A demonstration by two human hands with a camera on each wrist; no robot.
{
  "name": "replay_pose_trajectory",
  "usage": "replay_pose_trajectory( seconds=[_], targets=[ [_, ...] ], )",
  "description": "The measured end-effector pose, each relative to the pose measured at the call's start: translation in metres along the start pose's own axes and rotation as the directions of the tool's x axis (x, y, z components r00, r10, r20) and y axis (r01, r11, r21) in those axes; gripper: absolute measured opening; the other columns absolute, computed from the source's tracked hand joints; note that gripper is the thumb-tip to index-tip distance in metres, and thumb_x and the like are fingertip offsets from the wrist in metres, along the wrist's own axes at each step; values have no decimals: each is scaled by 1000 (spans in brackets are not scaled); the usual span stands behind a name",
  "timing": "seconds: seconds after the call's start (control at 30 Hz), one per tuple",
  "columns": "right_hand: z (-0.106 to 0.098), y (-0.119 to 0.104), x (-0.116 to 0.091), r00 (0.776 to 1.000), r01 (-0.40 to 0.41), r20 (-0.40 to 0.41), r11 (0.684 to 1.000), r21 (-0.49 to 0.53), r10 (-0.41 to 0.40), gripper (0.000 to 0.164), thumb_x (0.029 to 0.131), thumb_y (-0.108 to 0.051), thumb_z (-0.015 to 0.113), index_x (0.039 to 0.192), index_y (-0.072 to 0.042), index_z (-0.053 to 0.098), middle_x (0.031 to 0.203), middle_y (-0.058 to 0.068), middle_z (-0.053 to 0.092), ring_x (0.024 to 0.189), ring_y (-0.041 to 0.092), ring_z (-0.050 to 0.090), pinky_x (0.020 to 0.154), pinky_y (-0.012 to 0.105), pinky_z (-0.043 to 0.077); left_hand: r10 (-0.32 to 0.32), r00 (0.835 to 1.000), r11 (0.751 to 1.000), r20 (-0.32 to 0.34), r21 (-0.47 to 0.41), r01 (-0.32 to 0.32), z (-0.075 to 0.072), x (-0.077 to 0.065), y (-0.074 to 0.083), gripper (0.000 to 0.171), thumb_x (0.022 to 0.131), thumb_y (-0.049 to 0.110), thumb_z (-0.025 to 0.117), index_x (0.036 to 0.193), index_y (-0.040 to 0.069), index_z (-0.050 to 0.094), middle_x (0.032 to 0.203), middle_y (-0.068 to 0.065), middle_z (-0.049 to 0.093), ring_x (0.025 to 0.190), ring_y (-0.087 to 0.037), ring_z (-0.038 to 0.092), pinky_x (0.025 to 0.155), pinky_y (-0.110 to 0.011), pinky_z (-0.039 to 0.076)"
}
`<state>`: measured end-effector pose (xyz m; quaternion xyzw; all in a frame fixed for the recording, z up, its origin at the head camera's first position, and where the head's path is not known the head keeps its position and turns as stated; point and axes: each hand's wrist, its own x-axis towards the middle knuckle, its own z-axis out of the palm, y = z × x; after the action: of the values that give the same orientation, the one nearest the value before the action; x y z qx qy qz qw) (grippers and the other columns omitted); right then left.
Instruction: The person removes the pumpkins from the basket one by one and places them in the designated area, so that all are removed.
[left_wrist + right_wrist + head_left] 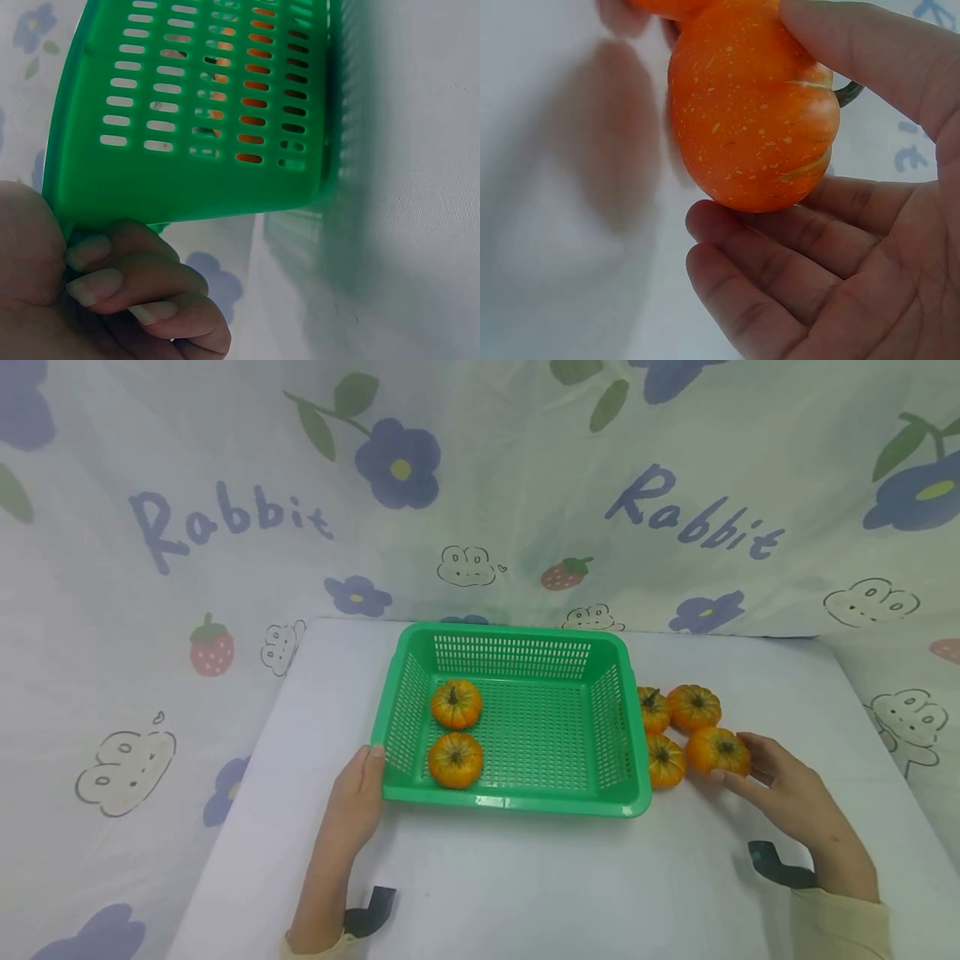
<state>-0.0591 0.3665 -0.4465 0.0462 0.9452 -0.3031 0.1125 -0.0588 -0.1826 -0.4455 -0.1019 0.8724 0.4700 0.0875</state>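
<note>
Holding pumpkin (716, 753) right grip (797, 802), basket (517, 804) left grip (356, 802).

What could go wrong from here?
The right grip cups an orange ribbed pumpkin clustered with three other orange pumpkins; lifting it might nudge one and set it rolling. The left grip holds only the left end of the green rectangular plastic basket, so a knock at its right end could swing it. Two orange pumpkins inside have bare floor beside them and might slide.

Legible lettering (232, 518): "Rabbit".
Printed twice in purple on the cloth backdrop (495, 468); partly seen in the right wrist view.
</note>
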Motion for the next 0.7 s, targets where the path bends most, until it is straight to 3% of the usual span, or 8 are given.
replay_pose_trajectory(
  seconds=[0.7],
  targets=[
    [7,10,3,998,-49,52,998,30,47,97,99,-55,68,156,11,26,151,44,34,129,64,45,96,69,47,6,1000,1000,-6,-4,-6,1,0,-2,59,113,52,27,140,7,53,106,-13,62,93,-24,55,79,-37,47]
  ],
)
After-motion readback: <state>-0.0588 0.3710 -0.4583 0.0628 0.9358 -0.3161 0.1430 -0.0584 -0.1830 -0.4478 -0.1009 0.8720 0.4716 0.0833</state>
